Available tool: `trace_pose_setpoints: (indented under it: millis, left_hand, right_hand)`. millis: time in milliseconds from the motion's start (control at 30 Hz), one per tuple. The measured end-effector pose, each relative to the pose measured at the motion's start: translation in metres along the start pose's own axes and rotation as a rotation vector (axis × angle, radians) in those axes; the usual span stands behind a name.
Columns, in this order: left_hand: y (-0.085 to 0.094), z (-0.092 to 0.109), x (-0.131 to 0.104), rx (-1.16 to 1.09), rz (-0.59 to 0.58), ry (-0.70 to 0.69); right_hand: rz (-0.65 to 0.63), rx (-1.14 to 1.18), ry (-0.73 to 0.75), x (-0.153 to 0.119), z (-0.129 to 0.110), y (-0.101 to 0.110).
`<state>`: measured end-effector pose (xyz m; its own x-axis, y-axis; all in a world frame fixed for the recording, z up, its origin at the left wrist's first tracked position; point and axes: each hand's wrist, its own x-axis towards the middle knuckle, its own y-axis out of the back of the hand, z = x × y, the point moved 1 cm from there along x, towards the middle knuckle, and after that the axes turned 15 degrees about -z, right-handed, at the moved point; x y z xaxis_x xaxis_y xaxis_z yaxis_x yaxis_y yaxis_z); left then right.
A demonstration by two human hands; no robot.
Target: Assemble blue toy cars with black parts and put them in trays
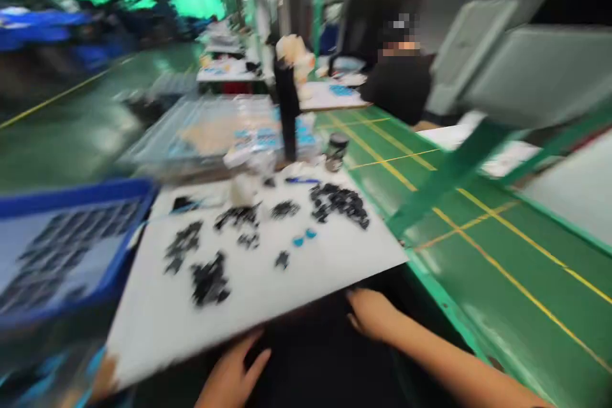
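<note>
Below the front edge of a white board tabletop (325,268), my left hand (234,370) is over dark cloth, thumb and a finger apart, with nothing seen in it. My right hand (373,315) is near the board's front right edge, also over the dark cloth; its fingers are loosely bent with a gap between them, and nothing shows in it. Small black parts lie on the board in several piles, among them a front left pile (209,280) and a larger back right pile (339,204). Two small blue pieces (305,238) lie near the middle. The picture is blurred.
At the left stands a blue tray (143,204) with rows of dark parts. A jar (336,152) and a blue pen-like item (302,180) are at the board's back. Behind are clear plastic trays (162,134). Right, a green frame (440,299) borders the yellow-lined floor. A person (399,86) sits farther back.
</note>
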<state>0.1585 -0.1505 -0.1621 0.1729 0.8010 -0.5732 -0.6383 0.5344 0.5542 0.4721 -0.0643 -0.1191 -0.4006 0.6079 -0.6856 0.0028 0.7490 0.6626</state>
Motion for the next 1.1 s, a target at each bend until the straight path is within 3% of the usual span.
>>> trace_pose_setpoints:
  millis: [67, 133, 233, 300, 367, 400, 467, 633, 800, 967, 1100]
  left_hand:
    - [0.001, 0.0, -0.032, -0.102, -0.02, -0.161]
    - [0.017, 0.009, -0.053, -0.167, 0.06, -0.384]
    - [0.049, 0.022, -0.063, -0.129, 0.402, -0.622]
    - [0.07, 0.024, -0.058, -0.024, 0.733, -0.639]
    - [0.087, 0.019, -0.044, 0.062, 1.052, -0.589]
    - [0.094, 0.015, -0.035, 0.075, 1.17, -0.557]
    - [0.105, 0.005, -0.018, 0.064, 1.299, -0.489]
    - [0.109, -0.002, -0.004, 0.092, 1.352, -0.343]
    - [0.11, 0.01, 0.004, 0.22, 1.258, -0.287]
    - [0.115, 0.017, -0.001, 0.256, 1.221, -0.334]
    - [0.108, 0.026, -0.013, 0.215, 1.216, -0.49]
  right_hand:
    - [-0.157, -0.105, 0.179, 0.002, -0.01, 0.014]
    - [-0.221, -0.149, 0.441, 0.004, -0.024, 0.031]
    - [-0.238, -0.088, 0.807, 0.003, -0.048, 0.056]
    - [-0.173, -0.044, 0.959, 0.007, -0.059, 0.072]
    - [-0.031, -0.024, 1.021, 0.019, -0.062, 0.085]
    - [0.048, -0.013, 1.033, 0.026, -0.06, 0.089]
    - [0.158, 0.012, 1.05, 0.041, -0.054, 0.093]
    - [0.178, 0.011, 1.101, 0.055, -0.04, 0.087]
    - [0.25, -0.087, 1.111, 0.057, -0.033, 0.094]
    - [0.231, -0.082, 1.099, 0.058, -0.037, 0.097]
    - [0.246, -0.079, 1.026, 0.053, -0.045, 0.08]
